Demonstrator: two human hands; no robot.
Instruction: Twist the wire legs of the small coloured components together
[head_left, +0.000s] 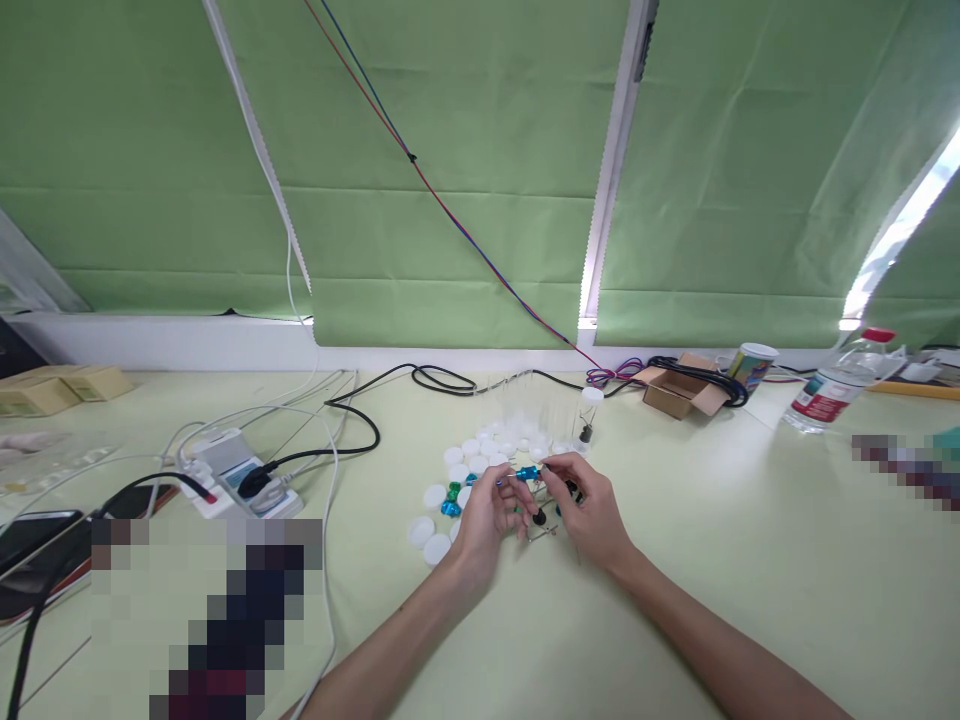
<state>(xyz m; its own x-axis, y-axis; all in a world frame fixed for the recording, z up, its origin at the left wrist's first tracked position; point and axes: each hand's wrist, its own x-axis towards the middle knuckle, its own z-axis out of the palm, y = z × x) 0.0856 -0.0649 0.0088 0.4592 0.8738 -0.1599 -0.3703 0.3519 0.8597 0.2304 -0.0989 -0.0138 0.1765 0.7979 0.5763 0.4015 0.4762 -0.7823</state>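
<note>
A small shiny blue metallic piece with a thin rod at its left end is held up between my two hands. My left hand pinches it from the left, the other fingers loosely curled. From the right, the thumb and forefinger of my right hand close at its other end. Below the hands lie black round parts with metal wires, partly hidden by the fingers. Beside my left hand are white round caps, a green piece and another blue piece.
Clear tubes stand behind the caps; a white-capped tube holds a black part. A power strip with cables lies left. Along the back right are a cardboard box, a canister and a water bottle.
</note>
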